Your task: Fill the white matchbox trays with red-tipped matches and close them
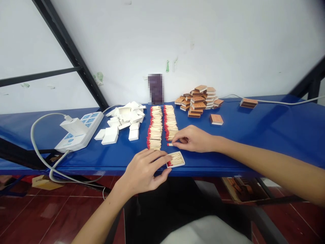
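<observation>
At the front edge of the blue shelf, my left hand grips the left end of a small white matchbox tray, fingers above and thumb in front. Matches with red heads lie inside that tray. Just behind it, my right hand is closed in a pinch on a few matches, their red heads pointing left. Two long rows of matches run away from me: the left row and the right row, red heads on the left. My right fingers are beside the near end of the right row.
White empty trays are heaped to the left, near a power strip with a charger and cable. Brown matchbox sleeves are piled at the back right. One sleeve lies apart; others are farther right. A pixelated dark rectangle stands by the wall.
</observation>
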The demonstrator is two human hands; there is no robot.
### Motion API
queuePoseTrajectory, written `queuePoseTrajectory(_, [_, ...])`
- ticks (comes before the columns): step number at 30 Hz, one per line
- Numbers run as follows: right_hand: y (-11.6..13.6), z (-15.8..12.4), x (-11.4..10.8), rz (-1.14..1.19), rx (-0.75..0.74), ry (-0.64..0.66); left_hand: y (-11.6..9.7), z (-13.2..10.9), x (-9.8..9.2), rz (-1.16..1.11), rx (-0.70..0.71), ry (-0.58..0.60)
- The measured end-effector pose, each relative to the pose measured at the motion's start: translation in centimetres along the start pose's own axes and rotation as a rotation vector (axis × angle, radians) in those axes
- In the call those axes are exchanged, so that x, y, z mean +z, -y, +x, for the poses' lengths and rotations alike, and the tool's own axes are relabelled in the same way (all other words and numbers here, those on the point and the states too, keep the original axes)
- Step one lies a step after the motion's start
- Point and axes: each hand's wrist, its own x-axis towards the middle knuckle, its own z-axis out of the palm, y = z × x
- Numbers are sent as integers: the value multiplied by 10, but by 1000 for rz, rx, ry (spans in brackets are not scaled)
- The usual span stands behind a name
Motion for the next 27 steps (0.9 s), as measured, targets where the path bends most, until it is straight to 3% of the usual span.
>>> queuePoseTrajectory(6, [2, -1, -4, 0, -33, 11, -1, 0, 0, 2, 1, -2])
queuePoseTrajectory(13, [0, 0, -3, -33, 11, -56, 0, 0, 0, 4, -1, -4])
queuePoseTrajectory(27, [1, 2, -1, -25, 97, -38, 0, 0, 1, 5, 2, -11])
